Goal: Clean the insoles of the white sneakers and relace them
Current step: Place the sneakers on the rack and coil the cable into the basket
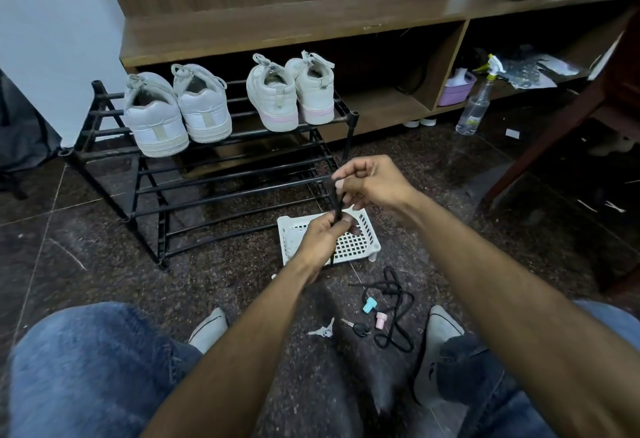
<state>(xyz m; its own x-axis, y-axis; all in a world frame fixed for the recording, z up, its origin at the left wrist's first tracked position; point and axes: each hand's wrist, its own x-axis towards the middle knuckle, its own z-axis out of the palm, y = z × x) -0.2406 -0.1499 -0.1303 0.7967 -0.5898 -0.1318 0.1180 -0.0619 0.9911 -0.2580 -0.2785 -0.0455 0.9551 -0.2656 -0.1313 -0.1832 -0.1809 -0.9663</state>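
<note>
- Left hand (323,235) curled around the lower part of a black lace (336,200), over the white perforated tray (360,247).
- Right hand (372,183) pinching the same lace higher up, strand taut between both.
- Second black lace (394,313) loose on the floor, beside keys (323,330).
- Two pairs of white sneakers (207,105) heels-out on top of the black rack (221,191), well apart from both hands.
</note>
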